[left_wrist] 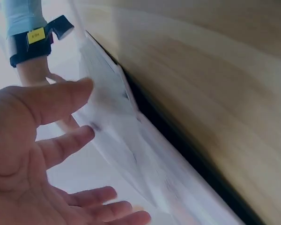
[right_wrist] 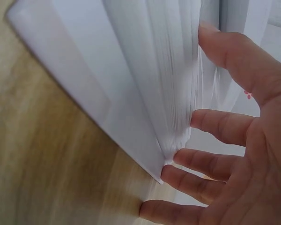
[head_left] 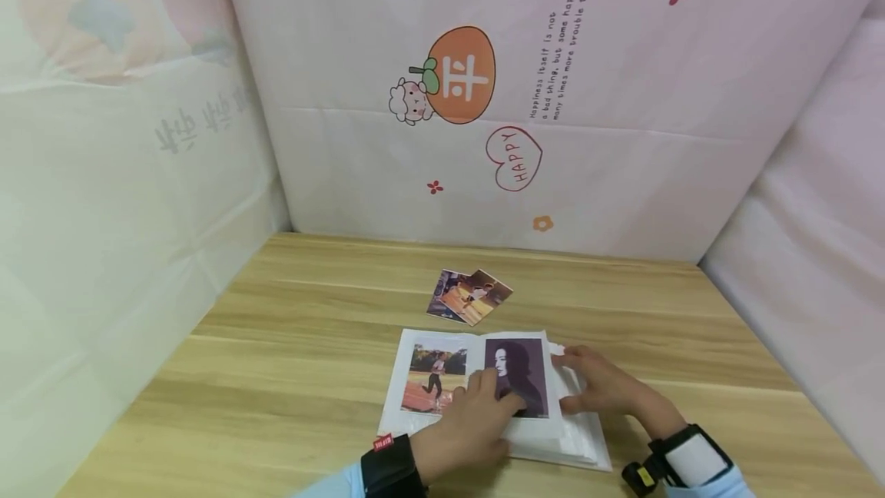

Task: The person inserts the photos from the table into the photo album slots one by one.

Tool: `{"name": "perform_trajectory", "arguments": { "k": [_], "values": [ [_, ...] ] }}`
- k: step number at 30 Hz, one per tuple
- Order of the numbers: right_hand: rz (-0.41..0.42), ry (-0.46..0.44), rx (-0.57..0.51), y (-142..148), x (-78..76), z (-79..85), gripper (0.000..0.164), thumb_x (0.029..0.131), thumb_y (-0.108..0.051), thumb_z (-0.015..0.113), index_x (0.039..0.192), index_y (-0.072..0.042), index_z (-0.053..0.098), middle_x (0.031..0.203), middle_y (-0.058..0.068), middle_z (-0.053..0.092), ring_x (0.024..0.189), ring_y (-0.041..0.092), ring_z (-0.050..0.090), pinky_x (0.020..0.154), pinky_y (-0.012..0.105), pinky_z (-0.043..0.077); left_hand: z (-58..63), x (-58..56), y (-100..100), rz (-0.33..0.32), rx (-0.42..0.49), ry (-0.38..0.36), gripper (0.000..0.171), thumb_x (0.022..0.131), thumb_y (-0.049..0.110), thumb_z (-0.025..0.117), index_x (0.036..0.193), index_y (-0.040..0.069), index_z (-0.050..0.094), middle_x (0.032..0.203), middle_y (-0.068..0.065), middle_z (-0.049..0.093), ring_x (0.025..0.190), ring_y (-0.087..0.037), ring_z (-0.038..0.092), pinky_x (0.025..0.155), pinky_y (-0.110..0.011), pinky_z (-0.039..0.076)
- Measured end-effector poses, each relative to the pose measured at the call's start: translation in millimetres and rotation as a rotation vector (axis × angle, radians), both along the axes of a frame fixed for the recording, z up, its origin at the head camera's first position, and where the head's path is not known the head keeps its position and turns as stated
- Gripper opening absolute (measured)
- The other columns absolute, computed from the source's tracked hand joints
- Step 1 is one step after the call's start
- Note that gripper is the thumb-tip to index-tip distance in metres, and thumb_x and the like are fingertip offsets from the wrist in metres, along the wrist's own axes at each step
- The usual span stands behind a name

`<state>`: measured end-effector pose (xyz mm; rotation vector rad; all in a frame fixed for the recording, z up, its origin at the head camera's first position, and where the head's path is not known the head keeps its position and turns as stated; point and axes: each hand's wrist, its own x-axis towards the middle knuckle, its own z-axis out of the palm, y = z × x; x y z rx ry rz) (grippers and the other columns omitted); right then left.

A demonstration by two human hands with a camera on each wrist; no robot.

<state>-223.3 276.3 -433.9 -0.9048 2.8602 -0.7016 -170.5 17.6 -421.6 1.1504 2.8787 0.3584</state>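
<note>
A photo album [head_left: 535,448] lies spread on the table with white pages. Its left page carries a photo of a runner [head_left: 435,377], its right page a dark portrait photo [head_left: 518,375]. My left hand [head_left: 470,421] is over the middle of the album, its fingers reaching onto the portrait page, hiding part of both pages. In the left wrist view its fingers are spread and loosely bent. My right hand [head_left: 601,383] touches the album's right edge. The right wrist view shows its thumb and fingers [right_wrist: 222,126] apart along the edges of the stacked pages [right_wrist: 164,70].
Two overlapping loose photos [head_left: 477,297] lie on the wooden table [head_left: 311,336] just behind the album. White printed cloth [head_left: 622,175] stands up along the back, with more cloth on the left and right. Both wrists wear dark bands.
</note>
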Motion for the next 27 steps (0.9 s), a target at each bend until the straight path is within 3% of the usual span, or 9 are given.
{"name": "perform_trajectory", "arguments": {
  "k": [4,10,20,27],
  "values": [
    [0.001,-0.013,-0.002,-1.2,0.3,0.8,0.070,0.067,-0.027,0.079,0.122,0.008,0.053,0.118,0.036,0.045,0.108,0.050,0.044,0.086,0.060,0.036,4.2,-0.2,8.2,-0.033,-0.022,0.010,0.044,0.076,0.034,0.075,0.116,0.024,0.060,0.109,-0.003,0.049,0.098,-0.019,0.048,0.068,-0.033,0.042],
    [0.006,-0.013,-0.001,-1.1,1.3,2.6,0.070,0.067,-0.026,0.078,0.122,0.010,0.053,0.117,0.035,0.046,0.107,0.048,0.045,0.087,0.059,0.036,4.1,-2.6,15.3,-0.028,-0.068,0.029,0.043,0.074,0.037,0.076,0.112,0.026,0.062,0.100,0.003,0.052,0.092,-0.016,0.050,0.068,-0.034,0.043],
    [-0.012,-0.037,0.004,-1.0,-0.2,1.8,0.070,0.068,-0.027,0.078,0.123,0.008,0.053,0.119,0.033,0.046,0.108,0.048,0.045,0.087,0.059,0.036,1.7,-10.8,5.9,-0.092,0.065,-0.046,0.034,0.077,0.032,0.073,0.110,0.023,0.067,0.095,0.005,0.053,0.083,-0.010,0.046,0.061,-0.024,0.039],
    [0.003,-0.031,-0.005,-0.3,-0.3,0.7,0.070,0.068,-0.027,0.078,0.122,0.009,0.052,0.118,0.034,0.045,0.107,0.048,0.044,0.086,0.059,0.036,0.9,-12.3,4.2,-0.129,0.080,-0.043,0.032,0.080,0.028,0.072,0.111,0.020,0.066,0.095,0.005,0.053,0.081,-0.008,0.046,0.061,-0.021,0.039]
  ]
}}
